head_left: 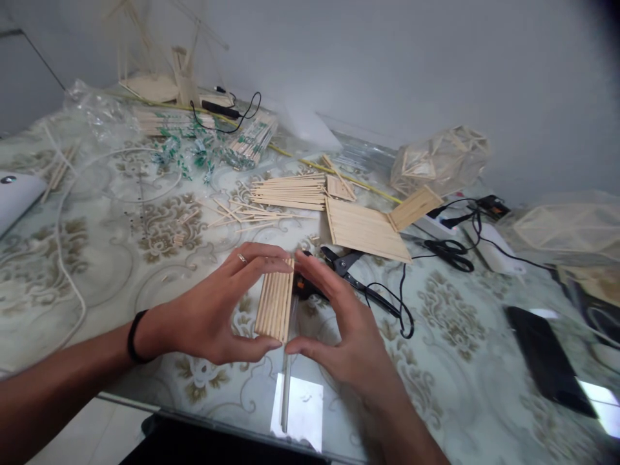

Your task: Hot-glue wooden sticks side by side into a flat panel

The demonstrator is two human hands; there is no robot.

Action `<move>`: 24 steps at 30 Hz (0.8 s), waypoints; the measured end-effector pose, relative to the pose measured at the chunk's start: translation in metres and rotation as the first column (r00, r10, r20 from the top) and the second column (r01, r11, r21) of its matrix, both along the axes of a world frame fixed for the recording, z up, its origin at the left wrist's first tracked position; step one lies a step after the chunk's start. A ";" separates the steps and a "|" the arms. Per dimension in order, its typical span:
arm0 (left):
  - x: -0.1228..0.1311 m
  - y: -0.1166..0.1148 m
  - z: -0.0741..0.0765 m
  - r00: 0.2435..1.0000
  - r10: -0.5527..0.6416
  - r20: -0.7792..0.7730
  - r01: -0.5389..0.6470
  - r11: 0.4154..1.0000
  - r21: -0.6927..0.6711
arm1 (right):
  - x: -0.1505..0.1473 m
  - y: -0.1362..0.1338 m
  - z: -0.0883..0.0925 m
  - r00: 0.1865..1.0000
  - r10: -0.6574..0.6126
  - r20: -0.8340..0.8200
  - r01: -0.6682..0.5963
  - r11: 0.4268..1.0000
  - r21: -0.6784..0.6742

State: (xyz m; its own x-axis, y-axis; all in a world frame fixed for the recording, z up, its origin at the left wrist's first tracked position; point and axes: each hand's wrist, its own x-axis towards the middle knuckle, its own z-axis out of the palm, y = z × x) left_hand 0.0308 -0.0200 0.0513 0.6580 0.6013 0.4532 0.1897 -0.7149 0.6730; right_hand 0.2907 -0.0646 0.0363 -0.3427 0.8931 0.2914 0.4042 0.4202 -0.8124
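Status: 1 small panel (pixel 272 300), made of sticks laid side by side, is located between the fingers of 2 bare hands. Left hand (pixel 206 316): grasping the panel, thumb at its near end, fingers across its far end. Right hand (pixel 351 326): fingers curved, fingertips and thumb set at the far and near corners of the panel's right edge; from where I stand, I cannot tell whether they press on it or sit just beside it. The small panel keeps its shape and looks assembled, though the bond between its sticks cannot be confirmed by eye. Beyond the right fingertips lies 1 larger panel (pixel 363 226), apparently complete, with 1 side piece (pixel 416 206) already standing at an angle on its right edge. The small panel is apart from it, not joined. Unused stock: loose sticks (pixel 290 192) lie beyond the fingertips of both hands, not yet built into a panel. A thin rod (pixel 285 394) extends to the near side of the thumb tips. A dark tool (pixel 306 289) is partly hidden by the right fingers; a black cutter (pixel 343 263) lies just beyond them, and scissors (pixel 434 246) lie farther right.
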 end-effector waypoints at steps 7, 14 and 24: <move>-0.014 0.008 0.016 0.974 -0.031 -0.223 0.017 0.998 -0.066 | 0.003 0.006 0.009 0.989 -0.107 0.103 0.095 0.989 0.115; -0.010 -0.020 0.006 0.901 -0.117 -0.419 0.059 0.987 -0.150 | 0.002 -0.014 0.026 0.959 -0.121 0.256 0.079 0.982 0.170; -0.021 -0.062 -0.038 0.917 0.025 -0.399 -0.036 0.999 -0.019 | -0.022 -0.062 -0.023 0.930 0.129 0.345 -0.073 0.982 -0.173</move>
State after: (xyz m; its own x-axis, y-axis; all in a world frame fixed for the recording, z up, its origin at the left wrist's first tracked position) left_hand 0.0103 -0.0822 0.0133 0.7621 0.6318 0.1416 0.4675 -0.6882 0.5548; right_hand 0.2684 -0.1262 0.0129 -0.4888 0.8724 -0.0035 0.6387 0.3551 -0.6826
